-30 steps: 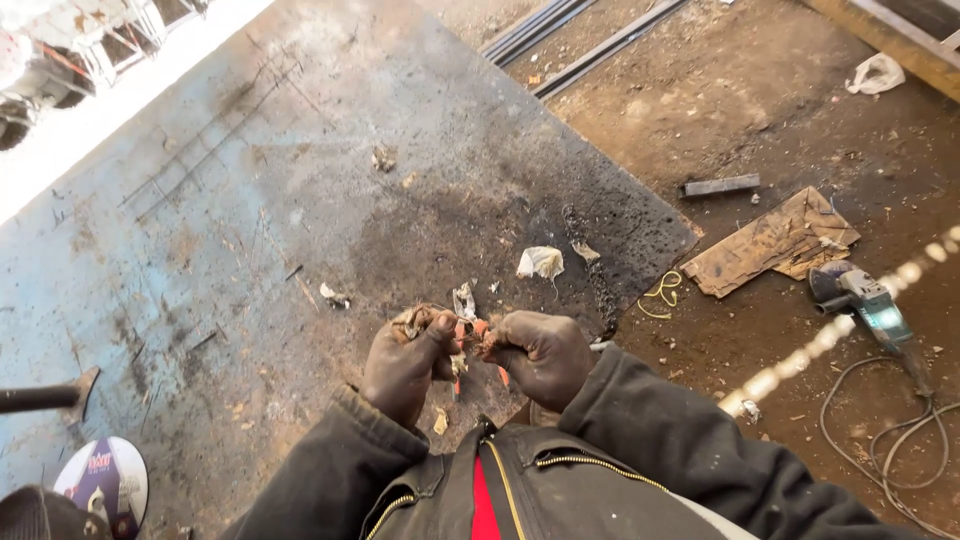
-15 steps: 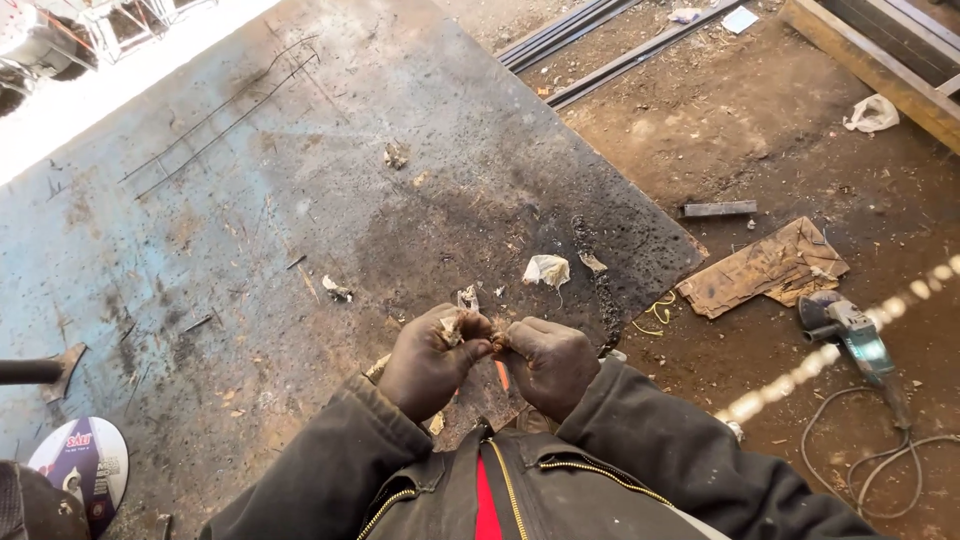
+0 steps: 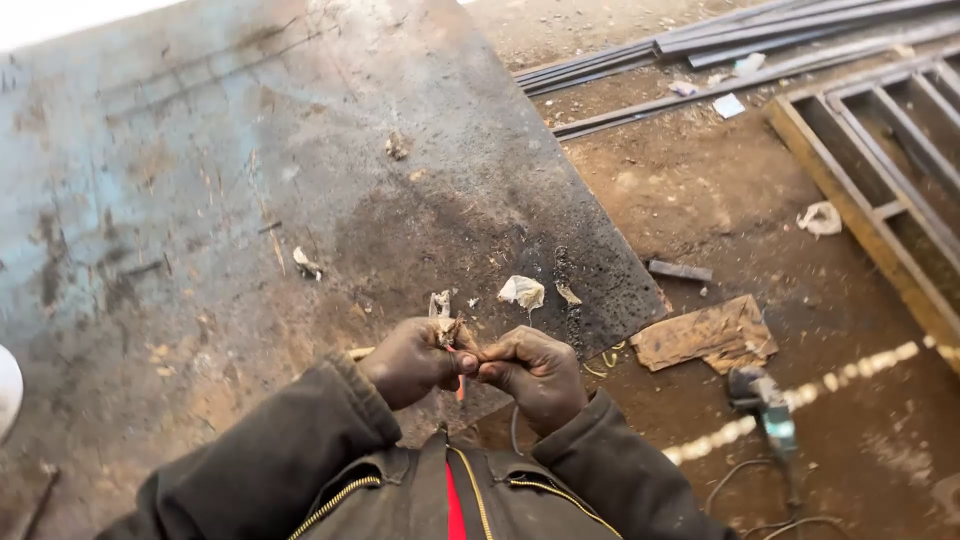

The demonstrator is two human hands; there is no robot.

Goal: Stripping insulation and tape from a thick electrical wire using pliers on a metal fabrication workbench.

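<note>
Currently we are working over a large worn metal sheet (image 3: 250,180) lying on the dirt ground, with both hands brought together close to the chest. Our left hand (image 3: 415,360) is closed around a small bundle of crumpled wrapping and a thin piece of stock (image 3: 446,330), and our right hand (image 3: 535,372) is pinching the same small piece from the other side, so the two hands are touching at the fingertips. A short red-orange sliver (image 3: 460,385) is showing between them; we cannot tell exactly what it is. Compared with a second ago, we are holding the hands tighter together and the loose wrapping is now mostly gathered inside the left fist rather than spread between both hands, which suggests that the small piece is being freed from its wrapping. The view is also shifting to the right, so the round disc at the lower left is almost out of sight. Scraps of torn paper (image 3: 522,292) are lying on the sheet just beyond the hands, and another scrap (image 3: 305,262) is lying further left. To the right, on the ground, a piece of cardboard (image 3: 705,335) is resting near the sheet's edge, an angle grinder (image 3: 768,410) with its cable is lying just below it, long steel bars (image 3: 750,40) are stacked at the top, and a welded metal frame (image 3: 880,170) is lying at the far right.
</note>
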